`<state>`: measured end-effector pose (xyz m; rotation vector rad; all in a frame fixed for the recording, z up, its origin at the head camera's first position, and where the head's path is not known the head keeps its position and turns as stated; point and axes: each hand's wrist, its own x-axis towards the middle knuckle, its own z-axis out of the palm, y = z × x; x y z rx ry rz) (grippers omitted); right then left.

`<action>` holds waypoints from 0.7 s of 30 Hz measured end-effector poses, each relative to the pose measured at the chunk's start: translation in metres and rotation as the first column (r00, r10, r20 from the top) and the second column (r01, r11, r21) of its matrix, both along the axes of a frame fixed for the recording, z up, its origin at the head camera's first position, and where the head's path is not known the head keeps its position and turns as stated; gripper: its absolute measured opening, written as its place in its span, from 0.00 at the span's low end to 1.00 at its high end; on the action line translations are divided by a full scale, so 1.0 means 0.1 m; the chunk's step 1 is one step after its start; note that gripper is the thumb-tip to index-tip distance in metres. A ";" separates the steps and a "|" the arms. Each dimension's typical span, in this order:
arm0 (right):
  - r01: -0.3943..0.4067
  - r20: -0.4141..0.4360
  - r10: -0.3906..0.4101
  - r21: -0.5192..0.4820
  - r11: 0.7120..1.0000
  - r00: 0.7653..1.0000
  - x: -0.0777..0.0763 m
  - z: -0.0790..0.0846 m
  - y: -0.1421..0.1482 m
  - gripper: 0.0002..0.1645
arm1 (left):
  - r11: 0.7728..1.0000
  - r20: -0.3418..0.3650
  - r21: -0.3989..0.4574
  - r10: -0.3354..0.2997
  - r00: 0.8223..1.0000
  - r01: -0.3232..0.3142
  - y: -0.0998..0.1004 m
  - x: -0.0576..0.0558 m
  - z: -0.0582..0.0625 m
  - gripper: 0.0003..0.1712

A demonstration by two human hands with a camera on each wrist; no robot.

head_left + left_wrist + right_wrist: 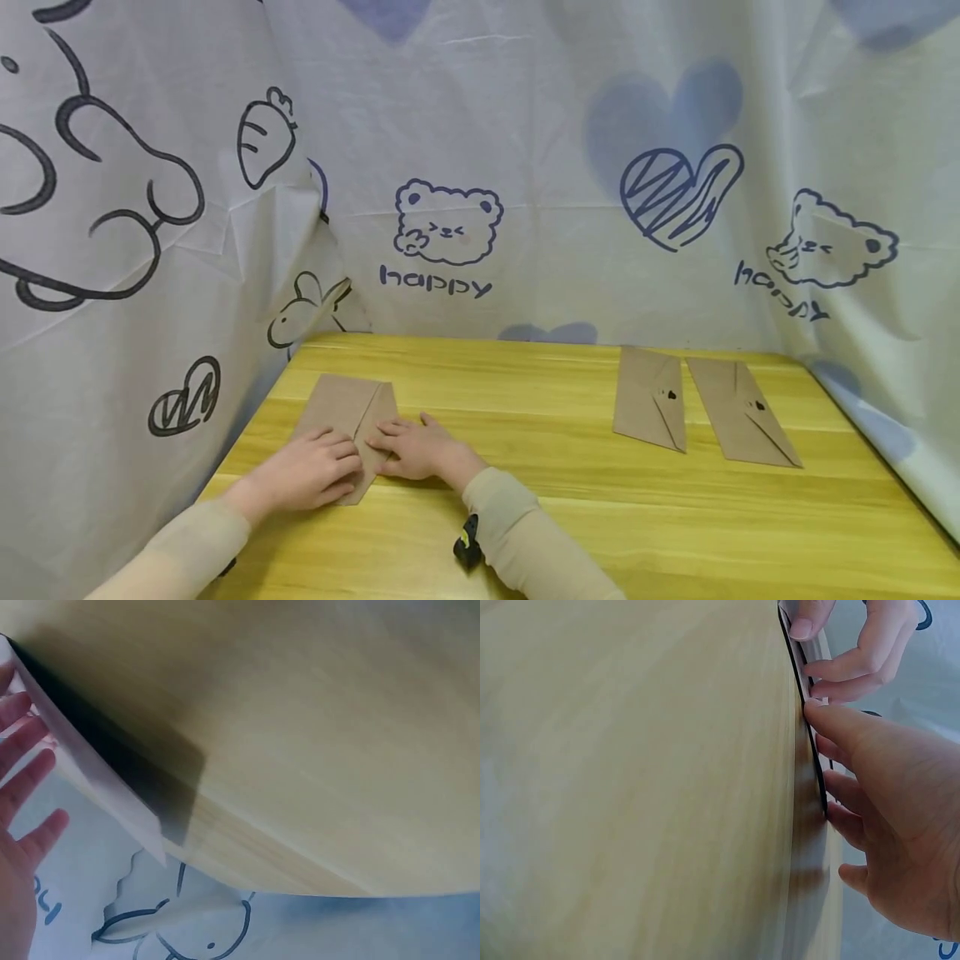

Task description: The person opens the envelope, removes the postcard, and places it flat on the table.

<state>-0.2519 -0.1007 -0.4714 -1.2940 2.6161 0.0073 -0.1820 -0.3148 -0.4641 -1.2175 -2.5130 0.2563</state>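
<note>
A brown paper envelope with a folded flap lies on the left part of the table. My left hand rests on its near left portion, fingers lightly bent. From the right, my right hand touches the envelope's flap side with its fingertips. In the left wrist view, the fingers spread over the pale envelope, whose edge stands a little off the wood. The right wrist view has the right hand with fingers extended at the envelope's thin edge, just beside the left hand.
Two more brown envelopes, one beside the other, lie at the table's right, each with a small black heart on its flap. The wooden table is bounded by a white printed curtain. A black wrist device sits by the right sleeve.
</note>
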 end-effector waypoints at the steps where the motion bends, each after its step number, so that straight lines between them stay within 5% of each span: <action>1: 0.001 0.000 -0.001 -0.001 1.000 1.000 0.00 0.00 0.00 0.34 | 1.000 -0.004 -0.003 -0.014 1.000 0.014 -0.01 -0.02 -0.01 0.13; 21: -0.008 -0.007 0.008 0.007 1.000 1.000 0.01 0.03 0.01 0.34 | 0.985 -0.065 -0.022 -0.172 0.983 0.171 -0.07 -0.17 -0.06 0.14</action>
